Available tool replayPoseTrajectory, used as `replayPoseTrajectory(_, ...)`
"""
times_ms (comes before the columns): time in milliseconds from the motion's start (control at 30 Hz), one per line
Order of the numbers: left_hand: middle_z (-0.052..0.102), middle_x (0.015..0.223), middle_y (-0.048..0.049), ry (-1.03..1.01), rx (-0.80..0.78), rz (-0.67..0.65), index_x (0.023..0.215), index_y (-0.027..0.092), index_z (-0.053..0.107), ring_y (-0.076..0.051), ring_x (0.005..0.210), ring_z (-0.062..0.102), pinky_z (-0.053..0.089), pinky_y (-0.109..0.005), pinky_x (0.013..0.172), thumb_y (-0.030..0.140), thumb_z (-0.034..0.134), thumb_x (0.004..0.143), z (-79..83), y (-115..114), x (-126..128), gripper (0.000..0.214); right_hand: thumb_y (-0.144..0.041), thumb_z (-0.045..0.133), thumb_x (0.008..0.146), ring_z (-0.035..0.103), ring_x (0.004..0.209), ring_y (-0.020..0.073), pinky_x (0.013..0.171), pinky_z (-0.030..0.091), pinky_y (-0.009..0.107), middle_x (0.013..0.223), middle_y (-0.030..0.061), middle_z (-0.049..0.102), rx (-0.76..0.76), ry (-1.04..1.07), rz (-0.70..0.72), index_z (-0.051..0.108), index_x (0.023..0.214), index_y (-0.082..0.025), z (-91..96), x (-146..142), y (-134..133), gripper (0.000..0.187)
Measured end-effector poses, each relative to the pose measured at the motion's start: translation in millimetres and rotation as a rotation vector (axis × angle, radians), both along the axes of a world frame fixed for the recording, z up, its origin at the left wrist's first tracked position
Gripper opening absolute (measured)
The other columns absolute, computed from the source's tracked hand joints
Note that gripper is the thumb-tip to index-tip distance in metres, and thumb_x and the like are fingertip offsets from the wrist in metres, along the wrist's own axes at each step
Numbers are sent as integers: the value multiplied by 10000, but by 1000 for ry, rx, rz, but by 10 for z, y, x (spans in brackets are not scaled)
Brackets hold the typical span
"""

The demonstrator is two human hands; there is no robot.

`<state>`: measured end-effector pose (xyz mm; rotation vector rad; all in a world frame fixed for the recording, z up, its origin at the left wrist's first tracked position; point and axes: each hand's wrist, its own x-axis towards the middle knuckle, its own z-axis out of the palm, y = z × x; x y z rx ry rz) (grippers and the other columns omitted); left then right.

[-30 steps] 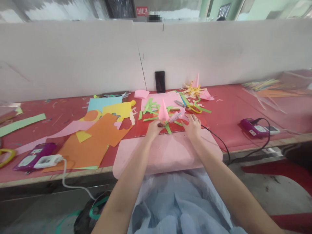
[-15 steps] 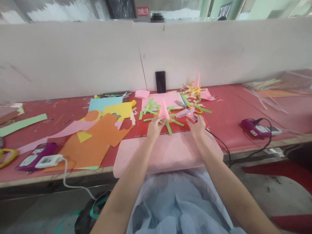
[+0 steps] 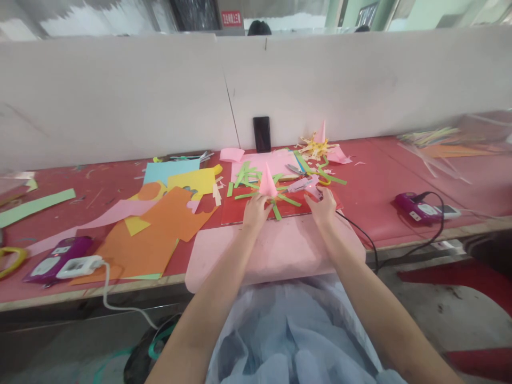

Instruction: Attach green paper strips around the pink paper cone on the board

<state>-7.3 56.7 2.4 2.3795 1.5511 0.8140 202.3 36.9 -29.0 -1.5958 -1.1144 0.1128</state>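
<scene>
A pink paper cone (image 3: 268, 183) stands point up at the middle of the table, with green paper strips (image 3: 276, 209) spreading out from under its base. At the cone's lower front edge, my left hand (image 3: 255, 211) is closed on it; the fingertips are partly hidden. A pink glue gun (image 3: 303, 184) lies level to the right, its nozzle directed left at the base of the cone. Around its handle the fingers of my right hand (image 3: 323, 207) are closed. Beneath the work is a red sheet (image 3: 236, 212).
Behind the cone are loose green strips (image 3: 246, 175), scissors (image 3: 296, 169) and a second cone (image 3: 321, 132) with yellow fringe. A phone (image 3: 262, 134) leans on the white partition (image 3: 140, 90). Orange paper (image 3: 144, 245) lies left. Purple power strips (image 3: 60, 258) sit at both sides; the glue gun's black cord (image 3: 362, 233) trails right.
My left fingers have shifted slightly at the cone's base, with the hand turned a little more over it. The glue gun and my right hand hold nearly the same place.
</scene>
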Motion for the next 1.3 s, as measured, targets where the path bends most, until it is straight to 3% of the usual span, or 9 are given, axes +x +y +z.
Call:
replayPoseTrajectory(300,639,1097,-68,101,-26,2,1032,199,636,-209,1078,557,426,-343,911,218,585,836,-14,0,14,203,-414,609,671,565,853,202,806,448,348,964,69,623,-10,16,1,580,974,-194,21,-16,-8,375)
replayPoseTrajectory(600,560,1189,-130,292,14,75,1191,165,562,-282,1109,511,415,-406,922,392,499,873,4,-227,151,396,-413,608,676,563,878,205,831,442,355,981,80,616,-22,15,13,578,986,-177,51,-28,-30,391)
replayPoseTrajectory(967,532,1207,-164,325,15,70,1229,136,530,-314,1115,488,409,-434,910,375,455,890,-9,-254,196,422,-421,613,660,557,849,200,824,441,354,975,74,618,-27,32,15,579,977,-185,51,-23,-21,397)
replayPoseTrajectory(1300,535,1209,-184,373,34,62,1247,110,520,-328,1135,476,386,-449,940,517,393,885,26,-301,222,560,-423,615,655,552,850,203,821,441,359,971,73,622,-14,26,13,581,964,-188,56,-33,-28,389)
